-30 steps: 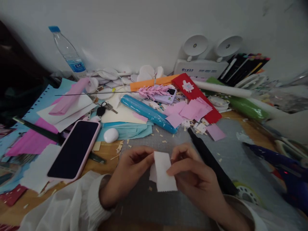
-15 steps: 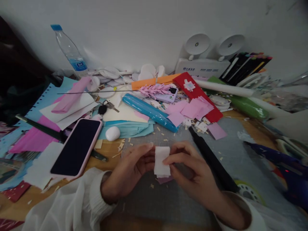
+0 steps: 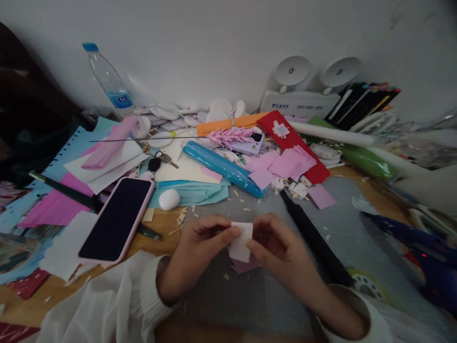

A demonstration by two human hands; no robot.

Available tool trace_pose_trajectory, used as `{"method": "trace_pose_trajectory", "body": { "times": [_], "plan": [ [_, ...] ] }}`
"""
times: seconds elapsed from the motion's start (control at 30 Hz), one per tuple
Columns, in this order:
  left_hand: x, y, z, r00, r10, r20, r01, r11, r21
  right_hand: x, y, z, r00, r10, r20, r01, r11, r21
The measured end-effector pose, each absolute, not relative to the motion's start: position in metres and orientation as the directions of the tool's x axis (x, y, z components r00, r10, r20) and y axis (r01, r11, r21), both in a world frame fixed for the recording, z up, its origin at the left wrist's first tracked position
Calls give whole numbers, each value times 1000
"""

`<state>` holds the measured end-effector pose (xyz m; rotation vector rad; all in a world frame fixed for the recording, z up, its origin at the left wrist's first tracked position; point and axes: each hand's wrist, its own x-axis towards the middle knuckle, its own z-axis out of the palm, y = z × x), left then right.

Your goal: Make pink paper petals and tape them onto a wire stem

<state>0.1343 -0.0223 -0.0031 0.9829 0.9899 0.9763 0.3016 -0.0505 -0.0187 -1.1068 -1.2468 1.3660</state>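
Note:
Between my hands, above the grey mat [image 3: 214,305], is a small white piece of paper [image 3: 241,247], upright with its front face toward me. My left hand [image 3: 205,250] pinches its upper left side, thumb in front and fingers behind. My right hand [image 3: 280,250] grips the right edge, with the thumb on the front. The fingers behind the paper are partly hidden. Just below the white piece lies a pink paper square [image 3: 246,265] on the mat.
A phone [image 3: 116,221] and a white rounded case [image 3: 169,199] lie left. Behind are a blue roll [image 3: 223,169], pink paper squares [image 3: 285,164] and a red packet [image 3: 307,157]. A black stick-like object [image 3: 316,238] and a blue glue gun [image 3: 410,247] lie right.
My left hand has come in and now pinches the white paper with its thumb in front. The right thumb has moved onto the paper's front. The view has tilted slightly.

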Motion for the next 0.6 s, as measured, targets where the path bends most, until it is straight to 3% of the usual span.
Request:
{"method": "trace_pose_trajectory", "body": {
  "times": [0.13,0.27,0.47,0.6],
  "plan": [
    [134,-23,-2,287,941,-178,-226,247,942,302,-50,-16,-182,973,-144,-103,-164,-981],
    [135,-24,1,374,913,-163,-230,262,937,305,-49,-12,-168,971,-169,-172,-198,-965],
    [132,-26,-1,442,891,-106,-277,248,928,308,-53,-15,-269,961,-62,-341,-155,-927],
    [129,-27,-3,486,866,-119,-358,322,876,309,-53,-10,-229,972,58,-232,3,-973]
  ]
}}
